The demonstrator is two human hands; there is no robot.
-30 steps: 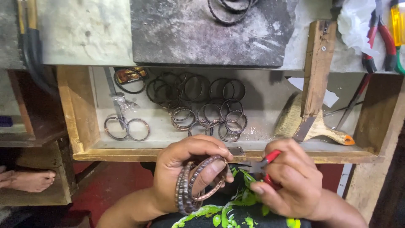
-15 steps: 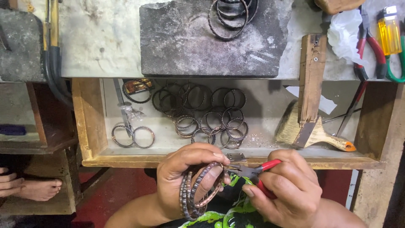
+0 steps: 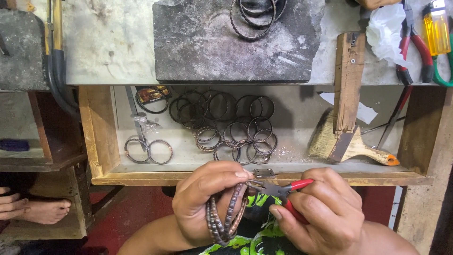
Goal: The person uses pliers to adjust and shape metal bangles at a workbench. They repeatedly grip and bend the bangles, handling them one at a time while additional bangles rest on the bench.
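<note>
Left hand point(image 3: 207, 198) fingers curl round stacked bangles point(image 3: 226, 215); right hand point(image 3: 321, 212) grips red-handled pliers point(image 3: 283, 190), tips at bangle edge; small dark rectangular packet point(image 3: 152, 93) at drawer's back-left corner.

Dull tarnished metal bangles point(image 3: 226, 215), glossy red plastic-handled pliers point(image 3: 283, 193), rough worn wooden drawer point(image 3: 101, 137), pitted grey stone block point(image 3: 236, 42)

My pliers point(image 3: 288, 191) have red handles; my bangles point(image 3: 226, 217) are dull bronze, ridged; my cloth point(image 3: 257, 236) is green-on-black.

We note a pale stone surface point(image 3: 108, 42), an open wooden drawer point(image 3: 99, 137) beneath, and red floor point(image 3: 137, 212) below.
</note>
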